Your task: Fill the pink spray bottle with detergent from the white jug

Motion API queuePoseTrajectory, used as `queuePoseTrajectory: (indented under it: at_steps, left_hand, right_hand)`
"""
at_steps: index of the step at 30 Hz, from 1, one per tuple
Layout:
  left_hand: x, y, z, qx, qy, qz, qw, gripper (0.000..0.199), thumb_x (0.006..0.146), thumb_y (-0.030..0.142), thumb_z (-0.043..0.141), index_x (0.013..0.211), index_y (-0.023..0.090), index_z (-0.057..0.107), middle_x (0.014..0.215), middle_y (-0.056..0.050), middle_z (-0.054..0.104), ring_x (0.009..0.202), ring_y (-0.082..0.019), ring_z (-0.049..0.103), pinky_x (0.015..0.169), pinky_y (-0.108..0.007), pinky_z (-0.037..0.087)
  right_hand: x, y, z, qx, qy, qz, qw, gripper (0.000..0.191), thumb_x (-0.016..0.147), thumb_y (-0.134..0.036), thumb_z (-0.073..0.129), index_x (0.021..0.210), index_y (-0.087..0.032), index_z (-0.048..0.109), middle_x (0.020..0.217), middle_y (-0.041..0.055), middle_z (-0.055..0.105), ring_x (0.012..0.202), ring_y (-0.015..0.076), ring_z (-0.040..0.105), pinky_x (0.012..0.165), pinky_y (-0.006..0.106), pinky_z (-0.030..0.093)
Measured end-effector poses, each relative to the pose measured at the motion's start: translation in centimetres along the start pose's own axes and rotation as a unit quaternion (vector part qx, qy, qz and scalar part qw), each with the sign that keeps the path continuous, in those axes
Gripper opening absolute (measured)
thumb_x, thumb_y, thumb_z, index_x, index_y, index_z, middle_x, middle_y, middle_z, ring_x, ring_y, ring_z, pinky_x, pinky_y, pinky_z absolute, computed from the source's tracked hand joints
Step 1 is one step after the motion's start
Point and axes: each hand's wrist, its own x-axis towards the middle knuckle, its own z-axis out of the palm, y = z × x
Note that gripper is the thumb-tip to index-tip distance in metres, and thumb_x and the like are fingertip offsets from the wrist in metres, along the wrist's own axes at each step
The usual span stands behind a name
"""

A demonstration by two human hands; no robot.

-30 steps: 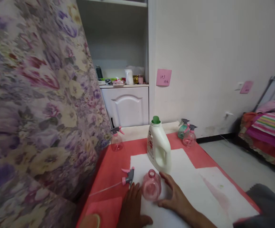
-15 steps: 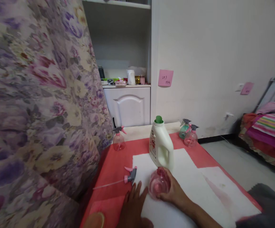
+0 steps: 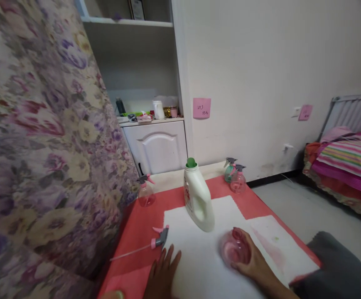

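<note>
My right hand (image 3: 255, 259) is wrapped round a clear pink spray bottle without its top (image 3: 233, 248), above the white sheet (image 3: 199, 265). Flat on the table's left part, fingers spread, lies my left hand (image 3: 163, 270), at the sheet's edge. Just beyond its fingertips rests a grey and pink spray head (image 3: 160, 239) with a long clear tube pointing left. A pale green jug (image 3: 199, 201) with a green piece in its mouth stands upright behind, between the two hands.
A pink spray bottle (image 3: 146, 195) stands at the table's back left. At the back right are another pink spray bottle (image 3: 238, 182) and a green one (image 3: 229, 172). A floral curtain (image 3: 43, 145) hangs at the left. A stained white sheet (image 3: 280, 245) covers the right side.
My right hand has carried the pink bottle to the right, away from the jug and my left hand. The view has turned a little to the right. My left hand stays on the table.
</note>
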Motion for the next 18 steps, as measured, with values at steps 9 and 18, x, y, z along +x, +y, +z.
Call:
queuePoseTrajectory:
  at_steps: [9,18]
  left_hand:
    - [-1.6,1.4,2.5,-0.001,0.056,-0.087,0.995,0.079,0.077,0.037,0.055,0.149,0.02,0.029,0.161,-0.008,0.01,0.148,-0.033,0.007,0.118,-0.054,0.013]
    - [-2.7,4.7,6.2,-0.008,0.081,-0.09,0.993,0.082,0.073,0.045,0.06,0.148,0.022,0.033,0.158,-0.008,0.02,0.147,-0.035,0.015,0.117,-0.058,0.017]
  right_hand:
    - [0.0,0.2,0.4,0.028,-0.02,-0.028,0.999,0.081,0.058,-0.013,0.067,0.134,-0.022,0.042,0.136,0.0122,0.056,0.131,0.03,0.05,0.113,0.049,0.035]
    - [-0.1,0.2,0.6,0.041,-0.002,-0.037,0.998,0.077,0.058,-0.017,0.068,0.132,-0.023,0.043,0.132,0.0095,0.056,0.129,0.0295,0.051,0.112,0.046,0.037]
